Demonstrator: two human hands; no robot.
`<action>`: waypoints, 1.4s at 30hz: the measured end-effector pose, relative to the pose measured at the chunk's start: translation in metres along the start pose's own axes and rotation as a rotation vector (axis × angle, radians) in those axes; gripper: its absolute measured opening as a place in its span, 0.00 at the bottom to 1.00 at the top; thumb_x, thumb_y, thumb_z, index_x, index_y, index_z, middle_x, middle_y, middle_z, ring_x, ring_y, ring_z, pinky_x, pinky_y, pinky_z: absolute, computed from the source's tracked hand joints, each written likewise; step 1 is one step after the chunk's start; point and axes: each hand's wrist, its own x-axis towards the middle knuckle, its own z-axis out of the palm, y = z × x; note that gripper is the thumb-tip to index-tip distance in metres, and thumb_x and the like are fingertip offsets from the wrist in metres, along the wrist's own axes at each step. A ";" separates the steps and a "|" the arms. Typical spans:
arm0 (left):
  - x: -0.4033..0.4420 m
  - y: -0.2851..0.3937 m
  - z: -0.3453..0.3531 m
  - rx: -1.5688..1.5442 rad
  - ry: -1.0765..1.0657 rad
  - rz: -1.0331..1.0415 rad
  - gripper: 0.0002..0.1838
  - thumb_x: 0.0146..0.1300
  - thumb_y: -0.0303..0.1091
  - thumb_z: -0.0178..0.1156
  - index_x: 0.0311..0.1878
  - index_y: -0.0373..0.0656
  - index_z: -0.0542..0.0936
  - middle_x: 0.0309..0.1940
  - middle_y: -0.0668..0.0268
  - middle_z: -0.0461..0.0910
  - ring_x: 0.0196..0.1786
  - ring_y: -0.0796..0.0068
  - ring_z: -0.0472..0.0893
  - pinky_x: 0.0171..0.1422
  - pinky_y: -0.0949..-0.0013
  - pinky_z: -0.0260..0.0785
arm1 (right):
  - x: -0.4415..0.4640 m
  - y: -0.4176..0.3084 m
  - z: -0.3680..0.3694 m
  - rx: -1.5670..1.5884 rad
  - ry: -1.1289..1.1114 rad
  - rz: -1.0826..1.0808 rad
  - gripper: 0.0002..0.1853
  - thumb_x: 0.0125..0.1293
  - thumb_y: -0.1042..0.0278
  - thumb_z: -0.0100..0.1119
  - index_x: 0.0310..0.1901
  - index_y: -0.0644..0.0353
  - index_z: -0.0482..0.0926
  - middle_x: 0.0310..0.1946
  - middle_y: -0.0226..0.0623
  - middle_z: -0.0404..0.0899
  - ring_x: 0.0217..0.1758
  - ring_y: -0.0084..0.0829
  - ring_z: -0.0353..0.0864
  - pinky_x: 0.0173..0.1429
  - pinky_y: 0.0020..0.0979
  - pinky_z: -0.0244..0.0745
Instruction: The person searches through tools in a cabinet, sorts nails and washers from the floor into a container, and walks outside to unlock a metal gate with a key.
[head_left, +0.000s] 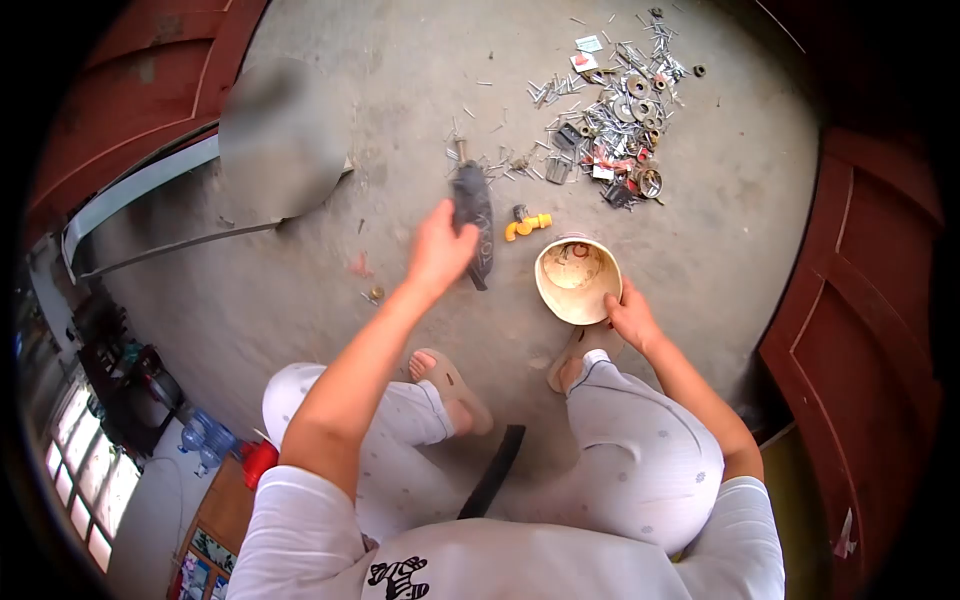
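My left hand (pixel 440 245) is closed on the edge of a dark, elongated, bag-like thing (pixel 474 215) with faint light markings; motion blurs it and I cannot make out its exact kind. Just beyond its far end a bolt-like metal piece (pixel 462 149) shows. With my right hand (pixel 632 312) I grip the rim of a cream-coloured bowl (pixel 553 285), tilted so that its stained inside faces me. A few small bits seem to lie in the bowl. Between the two hands, a little farther off, a yellow tap (pixel 527 227) rests on the floor.
Nails, washers and other hardware (pixel 625 110) lie heaped on the concrete floor (pixel 380 90) at the far right. A few small pieces (pixel 373 295) lie to the left. Red door panels (pixel 850 270) stand at the sides. A blue water bottle (pixel 207 440) is at lower left.
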 end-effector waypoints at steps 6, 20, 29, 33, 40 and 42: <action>0.054 -0.036 -0.066 0.023 0.031 0.037 0.17 0.51 0.35 0.58 0.41 0.33 0.73 0.33 0.51 0.80 0.37 0.58 0.80 0.42 0.62 0.71 | 0.006 -0.002 -0.025 -0.120 0.273 -0.148 0.26 0.62 0.51 0.56 0.55 0.62 0.72 0.37 0.38 0.80 0.36 0.29 0.79 0.40 0.31 0.76; 0.002 0.017 0.040 0.379 -0.050 0.388 0.25 0.51 0.36 0.65 0.51 0.41 0.70 0.42 0.56 0.74 0.48 0.55 0.73 0.52 0.58 0.67 | 0.077 -0.029 -0.046 0.014 0.395 -0.345 0.13 0.62 0.68 0.57 0.46 0.63 0.74 0.34 0.33 0.79 0.31 0.23 0.76 0.37 0.26 0.73; 0.018 0.004 0.075 0.069 0.027 0.020 0.34 0.51 0.46 0.66 0.56 0.36 0.66 0.47 0.53 0.72 0.49 0.56 0.74 0.52 0.60 0.68 | 0.109 -0.062 -0.070 -0.131 0.772 -0.280 0.30 0.54 0.64 0.64 0.57 0.66 0.65 0.47 0.49 0.69 0.39 0.35 0.76 0.48 0.33 0.73; 0.061 0.004 0.060 0.139 0.340 -0.123 0.34 0.52 0.45 0.65 0.55 0.32 0.65 0.49 0.49 0.71 0.53 0.51 0.72 0.56 0.58 0.66 | 0.121 -0.084 -0.043 -0.175 0.739 -0.390 0.30 0.50 0.67 0.63 0.55 0.66 0.67 0.48 0.53 0.67 0.54 0.47 0.68 0.59 0.37 0.66; 0.084 0.024 0.083 0.059 0.069 -0.008 0.36 0.50 0.41 0.66 0.57 0.31 0.64 0.52 0.46 0.66 0.54 0.48 0.69 0.60 0.59 0.63 | 0.125 -0.110 -0.069 -0.252 0.652 -0.504 0.28 0.55 0.56 0.64 0.54 0.64 0.70 0.47 0.50 0.70 0.42 0.40 0.75 0.48 0.36 0.72; 0.073 0.046 0.089 0.113 0.009 0.061 0.37 0.49 0.40 0.67 0.58 0.32 0.63 0.53 0.47 0.64 0.55 0.48 0.68 0.60 0.58 0.63 | 0.153 -0.124 -0.114 -0.277 0.774 -0.494 0.25 0.57 0.55 0.61 0.53 0.59 0.71 0.47 0.50 0.70 0.47 0.47 0.74 0.51 0.39 0.71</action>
